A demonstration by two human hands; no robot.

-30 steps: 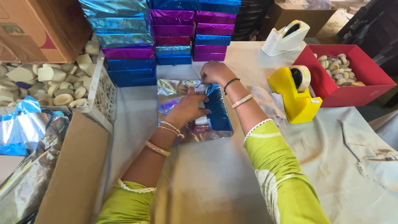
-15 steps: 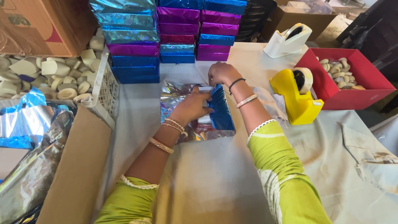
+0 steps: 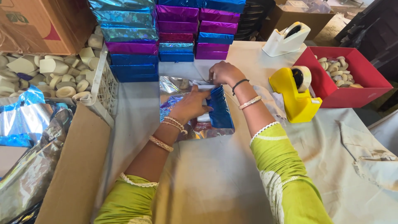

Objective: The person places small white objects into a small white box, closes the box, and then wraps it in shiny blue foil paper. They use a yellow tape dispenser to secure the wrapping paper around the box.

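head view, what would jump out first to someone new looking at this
The stacks of shiny wrapped boxes in blue, purple and teal at the far edge of the table. In the middle, the left hand presses on a box half wrapped in blue foil while the right hand works its far end. A yellow tape dispenser stands to the right.

A packing workshop — stacked foil-wrapped boxes [image 3: 178, 29], tape dispensers [image 3: 296, 93], cardboard carton [image 3: 41, 23].
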